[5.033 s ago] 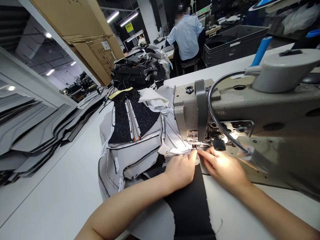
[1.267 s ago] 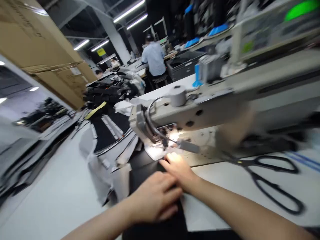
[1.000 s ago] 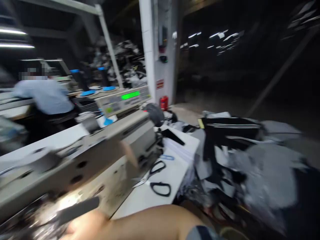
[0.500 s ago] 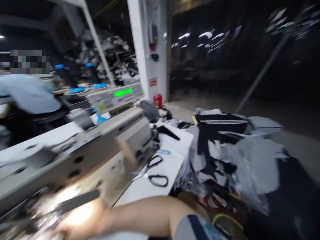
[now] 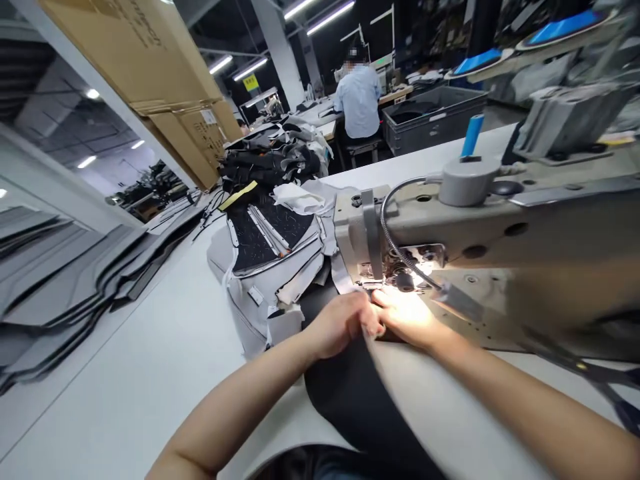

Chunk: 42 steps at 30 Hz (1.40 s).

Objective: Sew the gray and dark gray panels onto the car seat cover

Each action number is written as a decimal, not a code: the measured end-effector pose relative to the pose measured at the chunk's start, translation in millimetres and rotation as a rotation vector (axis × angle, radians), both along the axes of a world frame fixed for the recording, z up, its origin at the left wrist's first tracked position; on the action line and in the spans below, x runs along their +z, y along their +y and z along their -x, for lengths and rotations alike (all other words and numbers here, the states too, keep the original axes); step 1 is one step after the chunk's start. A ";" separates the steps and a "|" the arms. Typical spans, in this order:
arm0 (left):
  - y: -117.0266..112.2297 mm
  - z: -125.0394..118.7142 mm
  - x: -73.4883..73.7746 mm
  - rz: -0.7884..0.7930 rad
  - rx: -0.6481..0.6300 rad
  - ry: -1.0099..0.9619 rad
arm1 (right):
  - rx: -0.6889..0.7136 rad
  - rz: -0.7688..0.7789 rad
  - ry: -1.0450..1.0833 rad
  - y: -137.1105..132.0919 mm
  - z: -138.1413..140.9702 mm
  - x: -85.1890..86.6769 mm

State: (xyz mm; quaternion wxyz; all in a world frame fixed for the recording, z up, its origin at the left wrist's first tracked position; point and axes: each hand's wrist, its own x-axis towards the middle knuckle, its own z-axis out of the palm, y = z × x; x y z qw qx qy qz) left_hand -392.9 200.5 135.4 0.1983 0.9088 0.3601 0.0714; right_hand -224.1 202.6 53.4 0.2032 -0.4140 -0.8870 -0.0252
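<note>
Much white table (image 5: pixel 135 353) extends leftward. Left hand (image 5: pixel 345 323) pinches the cloth (image 5: pixel 345 380) edge; right hand (image 5: pixel 407 317) finger closure is unclear. Cloth is black, curved.

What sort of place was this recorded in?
Most likely a sewing workshop or factory floor: a heavy sewing machine stands at the person's hands, a heap of fabric pieces is piled beyond it, and a co-worker sits at another table.
</note>
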 end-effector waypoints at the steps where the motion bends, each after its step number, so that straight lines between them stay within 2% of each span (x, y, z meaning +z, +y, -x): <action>1: -0.1 0.0 1.2 0.068 -0.023 -0.035 | 0.023 -0.018 -0.046 0.7 1.6 2.5; 3: 2.0 3.0 0.5 0.132 -0.018 -0.091 | 0.052 -0.054 -0.125 -0.8 6.2 6.5; 4: 4.8 5.9 -1.9 0.097 0.008 -0.084 | 0.055 -0.071 -0.160 -3.6 8.7 7.8; 7: 17.9 15.9 -15.4 -0.202 0.069 0.115 | 0.031 -0.110 -0.253 -19.3 13.7 7.1; 9: 27.4 19.9 -25.2 -0.347 0.013 0.250 | -0.008 -0.125 -0.297 -31.2 13.0 2.1; 12: 37.8 20.1 -34.2 -0.444 -0.101 0.314 | -0.048 -0.180 -0.293 -42.8 7.3 -8.2; 15: 43.5 18.1 -38.9 -0.458 -0.128 0.265 | -0.070 -0.203 -0.220 -46.2 1.6 -13.5; 18: 45.8 16.9 -43.1 -0.435 0.007 0.134 | -0.079 -0.161 -0.174 -48.3 0.5 -12.4; 20: 45.4 16.6 -45.4 -0.410 0.054 0.075 | -0.084 -0.127 -0.168 -51.2 2.1 -10.9; 25: 41.4 16.9 -47.2 -0.409 -0.050 0.122 | -0.094 -0.041 -0.244 -57.1 9.6 -9.8; 33: 44.4 8.2 -46.7 -0.515 -0.202 0.246 | -0.132 0.095 -0.305 -45.6 20.1 -11.4; 36: 45.6 6.6 -49.0 -0.526 -0.214 0.242 | -0.178 0.049 -0.241 -47.7 20.9 -9.6; 42: 47.4 8.9 -51.4 -0.489 -0.134 0.124 | -0.264 -0.100 -0.131 -56.6 15.0 -4.2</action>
